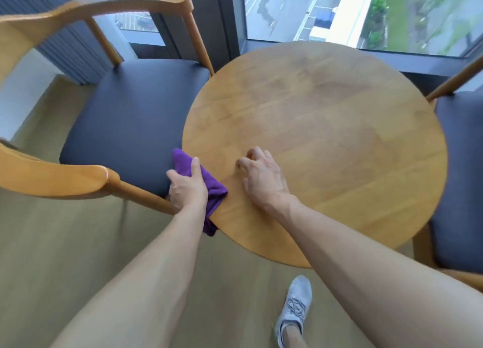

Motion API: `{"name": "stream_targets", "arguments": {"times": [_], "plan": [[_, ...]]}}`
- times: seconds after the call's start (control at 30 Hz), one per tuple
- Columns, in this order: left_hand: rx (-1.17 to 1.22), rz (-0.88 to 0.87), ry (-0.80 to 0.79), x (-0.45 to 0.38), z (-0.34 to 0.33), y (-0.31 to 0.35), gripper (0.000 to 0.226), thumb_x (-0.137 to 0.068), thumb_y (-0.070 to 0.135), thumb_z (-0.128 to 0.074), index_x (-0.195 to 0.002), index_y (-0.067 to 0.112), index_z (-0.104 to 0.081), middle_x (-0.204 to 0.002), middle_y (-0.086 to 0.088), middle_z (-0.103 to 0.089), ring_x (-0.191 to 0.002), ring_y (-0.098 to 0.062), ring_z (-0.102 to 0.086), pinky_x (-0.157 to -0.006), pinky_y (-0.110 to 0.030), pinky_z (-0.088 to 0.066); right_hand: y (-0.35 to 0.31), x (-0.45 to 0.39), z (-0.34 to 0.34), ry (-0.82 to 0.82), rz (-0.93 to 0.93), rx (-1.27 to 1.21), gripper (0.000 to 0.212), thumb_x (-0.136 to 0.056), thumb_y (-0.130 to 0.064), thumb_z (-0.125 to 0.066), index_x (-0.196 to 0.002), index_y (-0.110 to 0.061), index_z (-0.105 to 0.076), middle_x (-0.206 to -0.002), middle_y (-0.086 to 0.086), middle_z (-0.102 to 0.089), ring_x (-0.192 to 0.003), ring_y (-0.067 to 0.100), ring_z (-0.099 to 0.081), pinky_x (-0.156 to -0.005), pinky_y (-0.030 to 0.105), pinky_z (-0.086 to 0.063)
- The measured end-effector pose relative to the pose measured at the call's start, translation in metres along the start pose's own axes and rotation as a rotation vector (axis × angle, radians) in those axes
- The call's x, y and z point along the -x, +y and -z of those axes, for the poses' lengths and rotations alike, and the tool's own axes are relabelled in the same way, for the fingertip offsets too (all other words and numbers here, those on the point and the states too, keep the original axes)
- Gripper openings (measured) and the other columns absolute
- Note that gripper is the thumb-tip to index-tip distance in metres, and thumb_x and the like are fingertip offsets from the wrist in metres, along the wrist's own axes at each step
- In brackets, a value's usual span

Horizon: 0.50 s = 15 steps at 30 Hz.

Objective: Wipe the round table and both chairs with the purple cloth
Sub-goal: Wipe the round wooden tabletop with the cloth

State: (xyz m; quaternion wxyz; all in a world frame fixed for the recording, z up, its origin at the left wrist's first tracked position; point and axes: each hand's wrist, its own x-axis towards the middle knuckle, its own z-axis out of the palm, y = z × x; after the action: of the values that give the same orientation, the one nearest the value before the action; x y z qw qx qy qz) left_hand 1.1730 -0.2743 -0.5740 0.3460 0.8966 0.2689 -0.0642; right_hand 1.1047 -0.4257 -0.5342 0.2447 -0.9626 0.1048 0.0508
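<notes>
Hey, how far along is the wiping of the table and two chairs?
Nothing shows as finished. In hand: the left hand holds the purple cloth on the round table edge; the right hand rests there. Presumably left: both chairs.

Pale wood-look floor (65, 243) ran under everything, planks in a soft greenish-beige. At the far side, big windows (366, 13) reached low, split by a dark frame post (222, 20) at the corner. Through the glass lay a view from high up: a grey wet-looking road (277, 7), a white wall or parapet (347, 15) and green trees (431, 13), all blurred. On the left hung a grey pleated curtain (65, 41) with a sheer white panel (115, 31) beside it, and below them a strip of white wall (18, 96). Daylight was even and cool, coming in from the glass, with no hard shadows on the floor.
</notes>
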Motion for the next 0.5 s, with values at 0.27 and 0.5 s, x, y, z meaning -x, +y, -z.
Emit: {"name": "stream_targets", "arguments": {"times": [0.27, 0.5], "plan": [[0.197, 0.29, -0.027, 0.1, -0.012, -0.025, 0.061, -0.1, 0.055, -0.039, -0.134, 0.004, -0.033, -0.135, -0.025, -0.051, -0.121, -0.043, -0.053, -0.097, -0.045, -0.039, -0.001, 0.081, -0.018, 0.106, -0.227, -0.136, 0.029, -0.088, -0.009, -0.052, -0.109, -0.019, -0.069, -0.119, 0.003, -0.05, -0.111, 0.024, -0.048, -0.087, 0.03, -0.041], [0.419, 0.619, -0.228, 0.179, -0.022, -0.031, 0.069, -0.095, 0.059, -0.044, -0.138, 0.007, -0.03, -0.135, -0.021, -0.053, -0.116, -0.043, -0.055, -0.103, -0.05, -0.042, 0.022, 0.16, -0.011, 0.302, -0.512, -0.155, 0.018, -0.089, -0.026, -0.052, -0.1, -0.013, -0.059, -0.105, 0.007, -0.053, -0.1, 0.031, -0.055, -0.077, 0.035, -0.042]]}}
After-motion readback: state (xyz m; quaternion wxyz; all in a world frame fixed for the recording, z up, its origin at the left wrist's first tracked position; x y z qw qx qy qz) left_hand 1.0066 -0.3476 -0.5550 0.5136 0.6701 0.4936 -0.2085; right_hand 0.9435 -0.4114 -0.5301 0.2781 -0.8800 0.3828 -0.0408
